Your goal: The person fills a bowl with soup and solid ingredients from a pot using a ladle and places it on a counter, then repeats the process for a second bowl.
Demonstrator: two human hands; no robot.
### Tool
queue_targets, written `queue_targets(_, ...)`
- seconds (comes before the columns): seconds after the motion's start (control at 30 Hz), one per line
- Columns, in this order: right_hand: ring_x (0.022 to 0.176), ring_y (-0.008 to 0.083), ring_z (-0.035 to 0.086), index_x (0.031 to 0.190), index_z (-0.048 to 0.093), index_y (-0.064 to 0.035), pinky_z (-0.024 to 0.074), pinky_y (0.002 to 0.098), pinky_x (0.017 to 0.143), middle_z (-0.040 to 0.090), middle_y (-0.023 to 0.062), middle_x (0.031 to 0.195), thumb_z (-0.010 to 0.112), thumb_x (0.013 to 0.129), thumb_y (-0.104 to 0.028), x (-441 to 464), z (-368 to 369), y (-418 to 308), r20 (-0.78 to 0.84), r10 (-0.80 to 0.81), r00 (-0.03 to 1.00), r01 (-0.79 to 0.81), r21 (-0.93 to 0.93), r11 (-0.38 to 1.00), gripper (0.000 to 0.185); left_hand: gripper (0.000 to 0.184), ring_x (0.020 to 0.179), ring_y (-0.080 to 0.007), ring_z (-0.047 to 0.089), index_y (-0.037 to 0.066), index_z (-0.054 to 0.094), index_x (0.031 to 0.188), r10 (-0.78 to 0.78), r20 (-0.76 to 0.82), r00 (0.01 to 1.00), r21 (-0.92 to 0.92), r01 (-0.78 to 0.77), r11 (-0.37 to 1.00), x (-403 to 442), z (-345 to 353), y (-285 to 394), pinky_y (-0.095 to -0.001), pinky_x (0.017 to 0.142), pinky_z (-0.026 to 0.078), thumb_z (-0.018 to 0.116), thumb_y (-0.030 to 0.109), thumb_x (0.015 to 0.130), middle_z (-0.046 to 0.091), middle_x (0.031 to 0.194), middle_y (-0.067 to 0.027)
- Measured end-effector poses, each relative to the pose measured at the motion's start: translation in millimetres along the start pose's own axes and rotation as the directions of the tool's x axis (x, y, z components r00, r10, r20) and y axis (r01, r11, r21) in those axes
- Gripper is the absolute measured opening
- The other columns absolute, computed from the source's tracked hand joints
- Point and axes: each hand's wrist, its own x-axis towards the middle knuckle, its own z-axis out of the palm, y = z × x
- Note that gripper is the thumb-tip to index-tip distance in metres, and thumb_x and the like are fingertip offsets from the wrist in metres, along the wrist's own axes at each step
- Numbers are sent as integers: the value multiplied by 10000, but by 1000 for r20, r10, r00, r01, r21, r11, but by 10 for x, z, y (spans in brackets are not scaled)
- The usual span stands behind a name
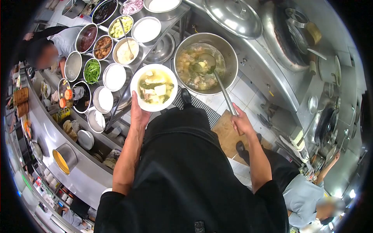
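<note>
At the left, a long, curved, grey stainless-steel serving counter [87,174]. Nearer the centre, a straight, grey stainless-steel prep counter [174,24], crowded with round containers. Opposite, a grey stainless-steel stove range [266,64], with a large round metal wok [279,35] toward its far end. By the range's near end, a person in a pale grey shirt and black apron [303,198]; beyond the prep counter's left edge, another person in a pale top [70,39].

Between the prep counter's right edge and the range's front edge, a deep, round, stainless-steel stockpot [232,64], partly filled with cloudy broth, greens and pale chunks. At the range's front edge, a shiny, domed, round steel lid [237,19]. Slanting over the stockpot's near rim, a long-handled metal ladle [224,92], scoop down in the broth.

Just off the prep counter's right edge, held up beside the stockpot, a smooth, round white bowl [157,67] of broth, pale chunks and greens. Along the prep counter's left side, a round container of bright green cut vegetable [92,71].

Bowl in the grasp of the left hand [140,112], thumb by the rim, other fingers mostly hidden underneath. Ladle handle in the closed grasp of the right hand [243,121], near its upper end.
</note>
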Motion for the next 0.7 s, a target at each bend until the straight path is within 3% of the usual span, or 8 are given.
queue_targets(0.27, 522, 203, 598, 1542, 342, -194, 500, 354, 499, 636, 112, 735, 588, 842, -123, 322, 196, -127, -153, -31, 988, -48, -483, 874, 745, 641, 1339, -242, 480, 82, 327, 1501, 5, 30, 1000, 11, -6, 1000, -14, -15, -8, -429, 1095, 422, 400, 518, 1037, 461, 1478, -88)
queue_targets(0.33, 578, 263, 656, 1533, 355, -223, 543, 386, 581, 694, 184, 877, 583, 834, -154, 562, 207, 76, -152, -206, 967, 59, -649, 758, 738, 639, 1343, -244, 476, 85, 323, 1502, 3, -9, 1000, 22, -3, 1000, -36, -2, -3, -428, 1089, 429, 397, 518, 1038, 455, 1482, -92)
queue_targets(0.43, 609, 291, 679, 1533, 353, -240, 553, 407, 610, 706, 213, 983, 580, 826, -162, 543, 511, -255, -200, -59, 978, -86, -645, 760, 746, 637, 1339, -250, 481, 87, 324, 1501, 15, -7, 1000, 24, -15, 1000, -29, -46, -28, -431, 1082, 437, 397, 518, 1037, 452, 1483, -98)
queue_targets(0.47, 558, 276, 659, 1537, 345, -182, 546, 391, 559, 702, 209, 939, 573, 821, -138, 935, 467, 229, -163, -307, 938, 75, -768, 636, 752, 637, 1339, -250, 481, 87, 324, 1501, 14, -10, 1000, 25, -14, 1000, -37, -49, -29, -431, 1082, 437, 397, 518, 1037, 452, 1483, -98)
queue_targets(0.5, 558, 276, 659, 1537, 345, -182, 546, 391, 559, 702, 209, 939, 573, 821, -138, 986, 537, 152, -162, -306, 938, 75, -768, 637, 752, 638, 1338, -251, 481, 87, 323, 1501, 8, -6, 1000, 21, -8, 1000, -43, -47, -27, -434, 1081, 439, 397, 519, 1037, 452, 1481, -101)
queue_targets(0.6, 472, 154, 526, 1562, 225, -50, 467, 319, 440, 602, 62, 700, 594, 850, -65, 1154, 705, -104, -4, 116, 993, -116, -116, 987, 802, 640, 1333, -252, 487, 85, 325, 1499, -2, -15, 1000, 26, 2, 1000, -64, -8, -26, -437, 1075, 445, 398, 521, 1036, 459, 1475, -103)
queue_targets(0.63, 472, 154, 526, 1562, 225, -50, 467, 319, 440, 602, 62, 700, 594, 850, -65, 1148, 644, -121, -4, 115, 993, -115, -112, 987, 802, 641, 1329, -253, 492, 84, 326, 1498, -5, -27, 1000, 37, 6, 999, -70, 3, -20, -438, 1071, 449, 399, 521, 1036, 464, 1470, -103)
queue_targets(0.7, 441, 117, 444, 1581, 136, -77, 409, 287, 400, 505, -2, 627, 609, 887, -60, 1125, 451, -148, 191, 167, 967, -226, 347, 910, 841, 638, 1324, -253, 498, 85, 329, 1497, 1, -19, 1000, 32, 0, 999, -73, -7, -21, -437, 1066, 454, 398, 521, 1036, 470, 1466, -102)
